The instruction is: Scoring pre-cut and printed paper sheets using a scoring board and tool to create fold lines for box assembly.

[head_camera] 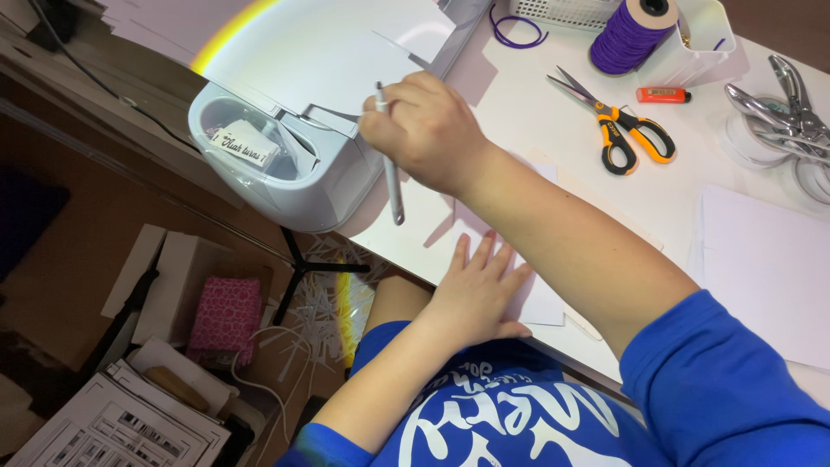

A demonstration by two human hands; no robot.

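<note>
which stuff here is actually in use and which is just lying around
In use: right hand gripping a white pen tool at the pale cutting machine; left hand flat on white paper.

Lying about: scissors, purple cord spool, orange lighter, pink box.

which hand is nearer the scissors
Right. The right hand, holding a pen-like tool, is just left of the scissors; the left hand rests flat on paper, farther below.

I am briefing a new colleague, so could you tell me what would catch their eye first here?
The right hand holds a slim white tool over the pale cutting machine at the table's left edge. The left hand lies flat on white paper near the front edge. Orange-handled scissors lie beside a purple cord spool.
</note>
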